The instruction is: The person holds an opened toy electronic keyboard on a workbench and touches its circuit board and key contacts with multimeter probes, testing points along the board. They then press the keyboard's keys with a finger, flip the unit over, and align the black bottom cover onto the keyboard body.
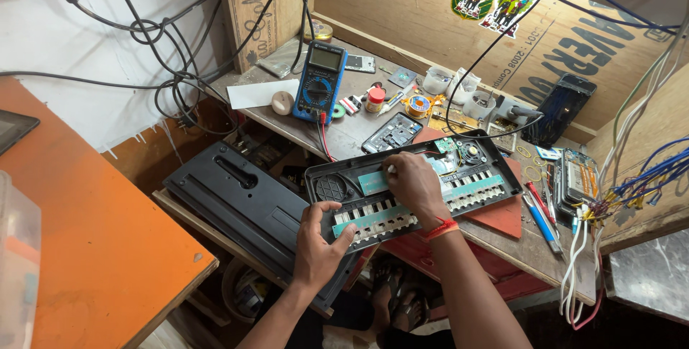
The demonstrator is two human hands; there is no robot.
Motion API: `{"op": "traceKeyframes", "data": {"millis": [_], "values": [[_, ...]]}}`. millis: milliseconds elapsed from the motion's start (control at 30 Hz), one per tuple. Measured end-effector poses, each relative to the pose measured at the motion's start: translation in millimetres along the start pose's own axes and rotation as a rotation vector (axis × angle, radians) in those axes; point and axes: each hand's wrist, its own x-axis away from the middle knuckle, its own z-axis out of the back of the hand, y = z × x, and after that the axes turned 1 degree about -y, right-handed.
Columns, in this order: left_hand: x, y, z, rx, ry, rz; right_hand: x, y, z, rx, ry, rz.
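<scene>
Seen from the head camera, looking down over a cluttered wooden workbench (344, 137). At the middle, an opened black keyboard chassis (413, 187), lying on the bench's near edge, tilted across the frame, insides up, with pale green circuit strips (373, 218) running above rows of white keys. Left hand (319, 245) clamped on the chassis's near edge, thumb on top of the key row, fingers curled under the rim, so closed around the casing. Right hand (415, 185) resting on the upper circuit strip, fingers bunched tightly around a thin pale tool (391, 168), only its tip showing; what kind of tool, cannot tell. Red thread (441, 230) around the right wrist. Just left of the chassis, a separate black plastic cover (240, 202), lying flat and partly under the left hand's end of the chassis. Farther back on the bench, a blue multimeter (321, 82) with red and black leads trailing toward the chassis, a solder spool (418, 106), a small red-capped bottle (375, 99), and an opened phone (392, 134). At the right edge, a bundle of coloured wires (646, 177). At the left, an orange table (93, 227).
</scene>
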Motion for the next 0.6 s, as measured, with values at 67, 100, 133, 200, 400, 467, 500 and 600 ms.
{"op": "traceKeyframes", "data": {"millis": [67,100,133,200,400,467,500,600], "values": [[0.5,-2.1,-3.8,-0.012,0.018,-0.055,2.6,12.2,2.5,-0.026,-0.002,0.008],[0.0,1.0,-7.5,-0.017,0.025,-0.081,3.6,20.4,8.8,-0.043,-0.02,-0.034],[-0.9,1.8,-9.6,-0.011,0.024,-0.065,4.1,27.4,11.7,-0.063,-0.038,-0.074],[-1.3,2.4,-11.2,-0.001,0.017,-0.031,5.4,39.9,17.0,-0.123,-0.006,-0.126],[-1.1,0.1,-10.0,-0.005,-0.044,0.172,18.0,75.8,55.0,-0.076,0.074,-0.305],[-1.7,-1.2,-9.9,-0.01,0.008,-0.066,22.6,81.7,63.4,-0.041,0.054,-0.369],[-2.6,-1.5,-9.7,-0.013,0.036,-0.186,24.0,83.8,66.5,-0.045,0.036,-0.398],[-3.3,-1.1,-8.9,-0.002,-0.01,0.052,28.6,86.9,71.4,-0.063,0.035,-0.417]]}}
